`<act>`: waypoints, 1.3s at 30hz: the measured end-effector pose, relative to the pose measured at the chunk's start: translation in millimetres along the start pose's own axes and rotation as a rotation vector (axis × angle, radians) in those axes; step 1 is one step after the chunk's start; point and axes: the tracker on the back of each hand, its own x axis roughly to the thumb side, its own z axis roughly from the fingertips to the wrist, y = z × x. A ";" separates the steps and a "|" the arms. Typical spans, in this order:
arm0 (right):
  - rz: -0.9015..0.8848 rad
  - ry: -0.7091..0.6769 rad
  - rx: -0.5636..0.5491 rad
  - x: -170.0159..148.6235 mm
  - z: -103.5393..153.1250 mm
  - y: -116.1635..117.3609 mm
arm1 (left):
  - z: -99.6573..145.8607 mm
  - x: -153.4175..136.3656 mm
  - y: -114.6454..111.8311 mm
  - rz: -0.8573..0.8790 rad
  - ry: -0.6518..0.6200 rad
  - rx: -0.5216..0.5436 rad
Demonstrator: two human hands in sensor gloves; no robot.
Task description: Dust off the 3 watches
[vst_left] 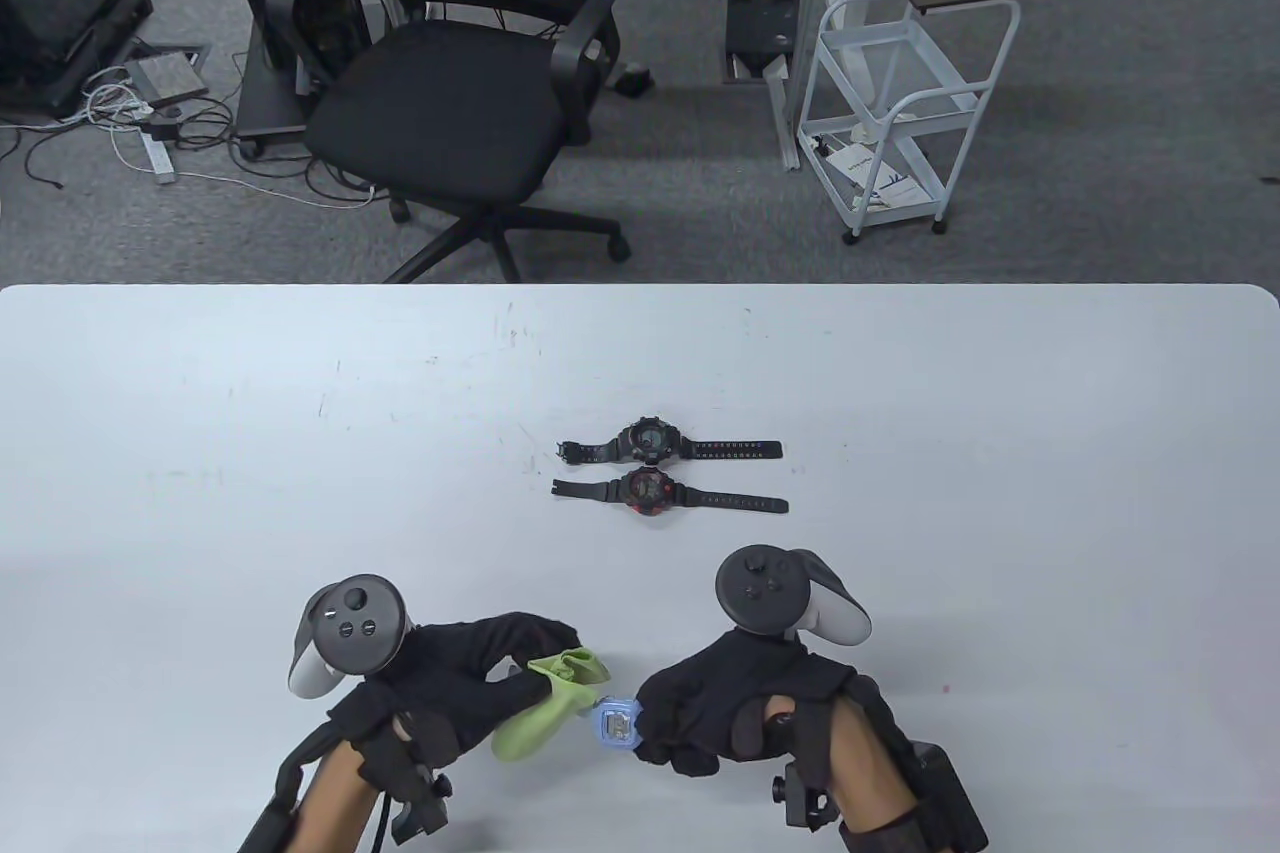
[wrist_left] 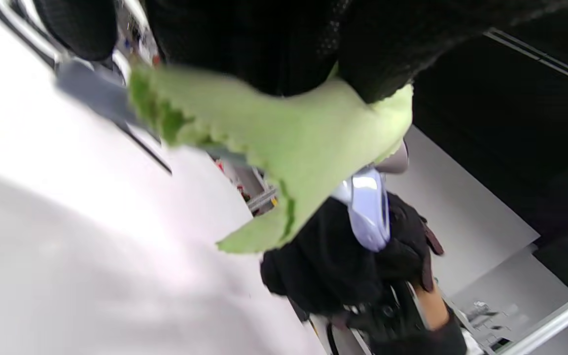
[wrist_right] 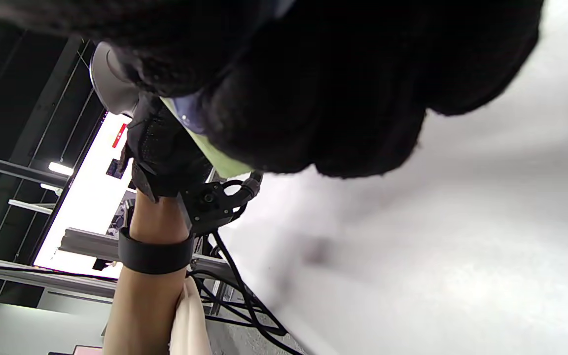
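Nearest, the right hand (vst_left: 725, 708) grips the blue watch (vst_left: 617, 723) while the left hand's (vst_left: 455, 678) fingers pinch the green cloth (vst_left: 545, 708) against it. Farther on the surface (vst_left: 1000, 443), 2 black watches (vst_left: 650, 468) probably still await dusting.

Office/lab: mesh desk chair (vst_left: 470, 83), floor cables (vst_left: 130, 118), wire trolley (vst_left: 900, 103), grey carpet.

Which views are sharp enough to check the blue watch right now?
Table view: sharp and evenly lit, blue watch clear between cloth and right hand. Left wrist view: motion-blurred, table washed out. Right wrist view: dark fingers fill the top, table soft, bright glare from a lit panel at left.
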 end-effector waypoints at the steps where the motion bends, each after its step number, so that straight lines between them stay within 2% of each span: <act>1: 0.012 0.006 -0.004 0.3 0.3 -0.1 | -1.4 -0.1 -2.6 -0.010 0.015 -0.013; 3: 0.032 0.016 -0.014 -0.3 1.4 -1.0 | -3.7 -0.4 -7.1 -0.064 0.040 -0.028; 7: 0.098 0.018 -0.116 -2.6 3.4 -6.3 | -7.3 -2.8 -12.6 -0.125 0.083 -0.040; 10: 0.153 0.020 -0.210 -3.8 6.8 -11.8 | -8.6 -6.5 -14.8 -0.122 0.098 -0.019; 15: 0.198 0.016 -0.300 -5.9 7.7 -15.1 | -9.3 -9.1 -18.3 -0.138 0.127 0.049; 17: 0.189 -0.005 -0.337 -7.4 7.8 -16.0 | -10.6 -10.1 -22.0 -0.159 0.139 0.007; 22: 0.191 -0.005 -0.414 -14.4 7.6 -18.2 | -14.9 -11.5 -31.5 -0.203 0.161 -0.017; 27: 0.159 -0.050 -0.480 -15.5 7.9 -18.8 | -17.3 -4.3 -35.5 -0.318 0.184 0.076; 31: 0.118 -0.094 -0.537 -15.4 9.0 -18.3 | -14.3 -3.6 -31.5 -0.331 0.167 0.141; 35: 0.122 -0.101 -0.567 -16.4 10.4 -18.2 | -11.5 -3.9 -29.2 -0.355 0.159 0.185; 39: 0.093 -0.103 -0.556 -20.5 10.9 -19.5 | -11.3 -2.7 -29.5 -0.338 0.144 0.182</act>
